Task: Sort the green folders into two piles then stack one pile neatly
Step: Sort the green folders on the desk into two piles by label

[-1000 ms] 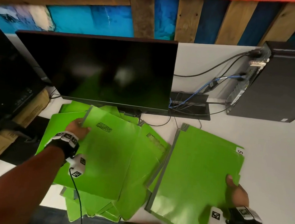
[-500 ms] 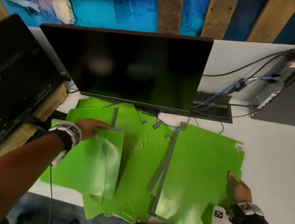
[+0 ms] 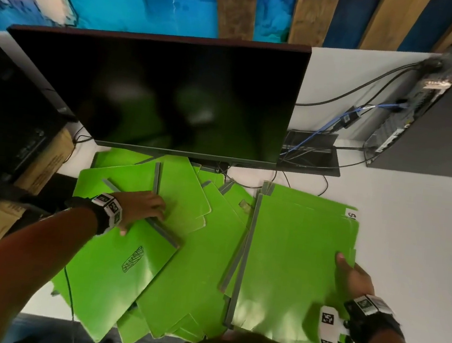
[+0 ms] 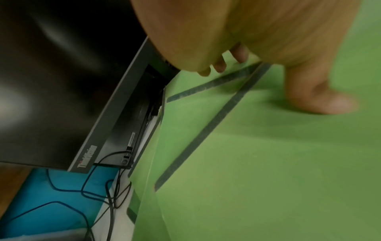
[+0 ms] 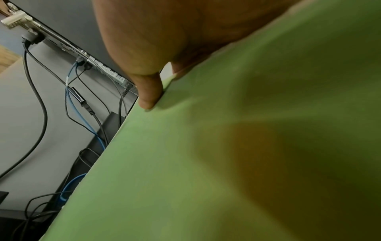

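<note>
Below the monitor [image 3: 155, 91], I noted glossy green folders [image 3: 198, 267] fanned loosely; left hand [image 3: 140, 209] pressed flat, right hand [image 3: 352, 278] pinched the right pile [image 3: 293, 259].

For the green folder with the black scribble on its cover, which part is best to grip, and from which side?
Probably the near left corner of the scribbled folder, approached from the person's own side. It lies on top of the loose pile, and that end hangs past the desk edge, so fingers can slip under. The left hand only rests on its taped far edge.
</note>
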Motion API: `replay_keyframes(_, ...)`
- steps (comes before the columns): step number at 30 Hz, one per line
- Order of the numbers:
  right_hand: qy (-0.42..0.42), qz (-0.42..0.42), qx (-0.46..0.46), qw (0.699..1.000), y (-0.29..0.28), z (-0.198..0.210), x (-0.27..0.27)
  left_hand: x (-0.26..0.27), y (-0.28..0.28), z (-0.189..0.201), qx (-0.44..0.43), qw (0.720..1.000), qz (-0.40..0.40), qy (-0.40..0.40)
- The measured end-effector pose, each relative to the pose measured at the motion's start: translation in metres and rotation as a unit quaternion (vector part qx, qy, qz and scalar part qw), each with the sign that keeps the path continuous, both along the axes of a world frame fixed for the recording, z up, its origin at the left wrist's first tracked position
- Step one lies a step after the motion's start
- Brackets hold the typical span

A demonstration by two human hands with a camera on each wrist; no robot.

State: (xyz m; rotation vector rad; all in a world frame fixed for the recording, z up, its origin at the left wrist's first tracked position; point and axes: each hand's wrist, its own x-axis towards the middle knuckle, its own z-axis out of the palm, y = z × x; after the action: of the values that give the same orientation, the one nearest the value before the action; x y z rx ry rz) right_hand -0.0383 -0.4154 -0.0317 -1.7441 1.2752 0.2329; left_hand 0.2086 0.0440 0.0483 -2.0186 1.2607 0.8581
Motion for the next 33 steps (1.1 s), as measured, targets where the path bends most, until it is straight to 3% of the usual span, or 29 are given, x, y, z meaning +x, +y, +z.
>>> replay_keyframes(9,0.001,-0.007,0.012,1.0,-0.001,-0.008,-0.005,0.004,-0.018,0.001,0.067,0.985,-0.13,-0.089)
replay_keyframes(15,0.004,0.012,0.016,1.0,-0.007,-0.011,-0.008,0.007,-0.023,0.054,0.049,0.997,0.027,-0.058)
replay_keyframes(19,-0.007,0.016,0.024,1.0,-0.008,-0.013,-0.01,-0.003,-0.026,0.1,-0.054,0.989,0.098,-0.093)
replay_keyframes(22,-0.006,0.037,0.019,0.999,-0.01,-0.017,-0.011,-0.018,-0.032,0.134,-0.144,0.962,0.221,-0.075)
replay_keyframes(25,0.013,0.064,0.019,0.998,-0.013,-0.015,-0.01,-0.03,-0.036,0.163,-0.275,0.897,0.346,-0.009)
replay_keyframes(28,0.026,0.091,0.02,0.995,-0.017,-0.012,-0.01,-0.036,-0.043,0.175,-0.455,0.765,0.445,0.101)
replay_keyframes(30,0.025,0.097,0.023,0.995,-0.018,-0.012,-0.011,-0.048,-0.06,0.172,-0.548,0.685,0.465,0.12)
replay_keyframes(33,0.023,0.098,0.023,0.995,-0.017,-0.01,-0.009,-0.063,-0.092,0.132,-0.638,0.574,0.486,0.166)
